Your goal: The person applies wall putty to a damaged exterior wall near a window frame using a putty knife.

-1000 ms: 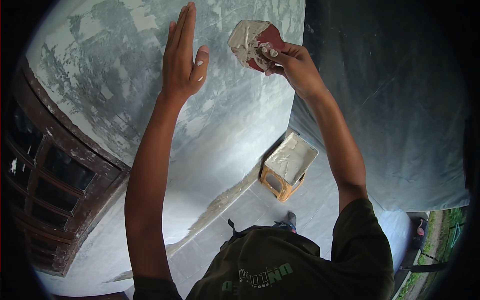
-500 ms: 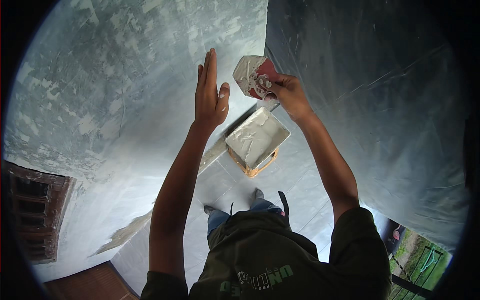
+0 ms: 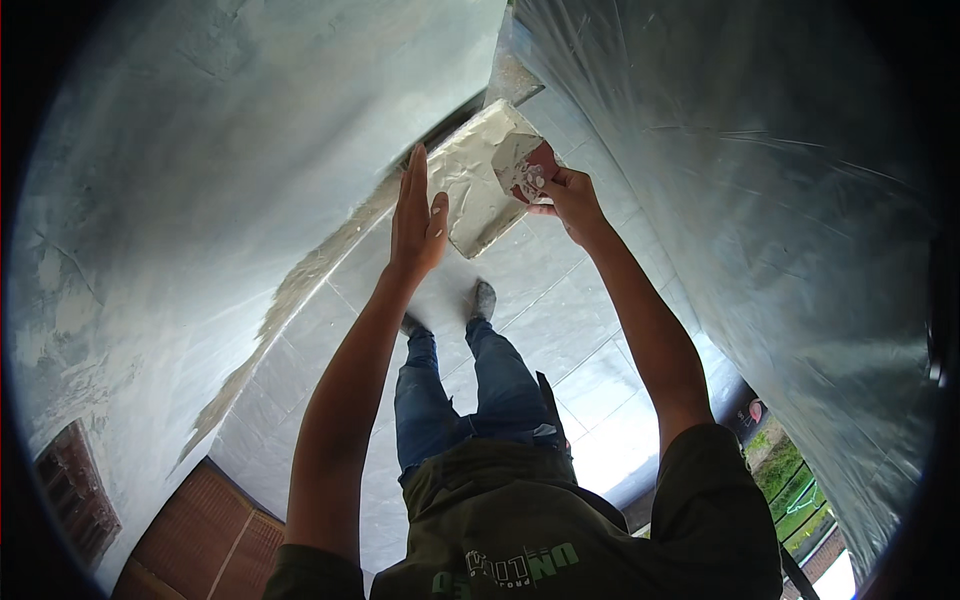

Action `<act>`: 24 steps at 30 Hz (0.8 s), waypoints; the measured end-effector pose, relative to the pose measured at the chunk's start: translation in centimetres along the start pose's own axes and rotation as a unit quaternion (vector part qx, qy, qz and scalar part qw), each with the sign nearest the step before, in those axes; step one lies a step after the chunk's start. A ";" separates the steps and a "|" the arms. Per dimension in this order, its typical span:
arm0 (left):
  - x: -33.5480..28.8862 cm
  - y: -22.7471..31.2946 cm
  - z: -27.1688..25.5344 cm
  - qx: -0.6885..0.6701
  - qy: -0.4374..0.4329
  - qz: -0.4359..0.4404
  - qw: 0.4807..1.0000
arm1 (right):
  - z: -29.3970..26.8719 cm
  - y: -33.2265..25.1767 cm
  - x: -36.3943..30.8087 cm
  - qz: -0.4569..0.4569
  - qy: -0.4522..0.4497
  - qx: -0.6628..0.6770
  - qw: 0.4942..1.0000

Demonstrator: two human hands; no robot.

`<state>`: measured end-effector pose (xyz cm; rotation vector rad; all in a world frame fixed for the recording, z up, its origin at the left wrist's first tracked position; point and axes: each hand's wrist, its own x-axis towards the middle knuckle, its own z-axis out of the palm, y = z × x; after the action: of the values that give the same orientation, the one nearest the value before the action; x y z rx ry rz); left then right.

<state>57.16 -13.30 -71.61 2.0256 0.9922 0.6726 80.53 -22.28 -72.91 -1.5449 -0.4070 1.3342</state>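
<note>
My right hand [image 3: 572, 203] grips a red scraper [image 3: 541, 160], its blade smeared with pale grey putty. From this angle the scraper is over the right part of a rectangular tub [image 3: 482, 243], which holds spread putty [image 3: 462, 165]. Whether blade and putty touch, I cannot tell. My left hand [image 3: 417, 225] holds nothing; its fingers are stretched out and the thumb stands apart. It appears along the tub's left edge, with small putty spots on the thumb.
A grey plastered wall [image 3: 200, 190] rises on the left, its lower edge rough and bare. Translucent plastic sheeting [image 3: 760, 200] hangs on the right. Grey floor tiles [image 3: 560, 290] lie below my feet. A brown wooden panel [image 3: 200, 525] is at the lower left.
The view has tipped down toward the floor, so the tub appears higher and larger. The scraper, previously seen beyond the tub, now overlaps it. Both hands keep their poses.
</note>
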 end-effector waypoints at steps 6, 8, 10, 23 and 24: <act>-2.2 -5.8 4.9 0.006 -0.042 -0.076 0.996 | -2.0 8.4 4.4 0.025 0.010 -0.177 0.984; -2.6 -6.9 6.7 -0.005 -0.052 -0.088 0.995 | -4.2 12.3 6.0 -0.143 0.008 -0.429 0.892; -3.8 -8.6 7.0 0.000 -0.049 -0.101 0.994 | -3.1 13.8 6.3 -0.200 -0.020 -0.498 0.843; -10.7 -12.7 9.8 -0.004 -0.076 -0.134 0.988 | -5.4 23.5 6.7 -0.372 -0.092 -0.748 0.541; -10.7 -12.8 9.8 -0.003 -0.081 -0.144 0.986 | -5.4 23.6 6.3 -0.376 -0.096 -0.760 0.521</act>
<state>52.89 -20.96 -88.89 1.8486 1.1523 0.3522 79.31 -30.04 -96.65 -1.9278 -2.5573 0.1005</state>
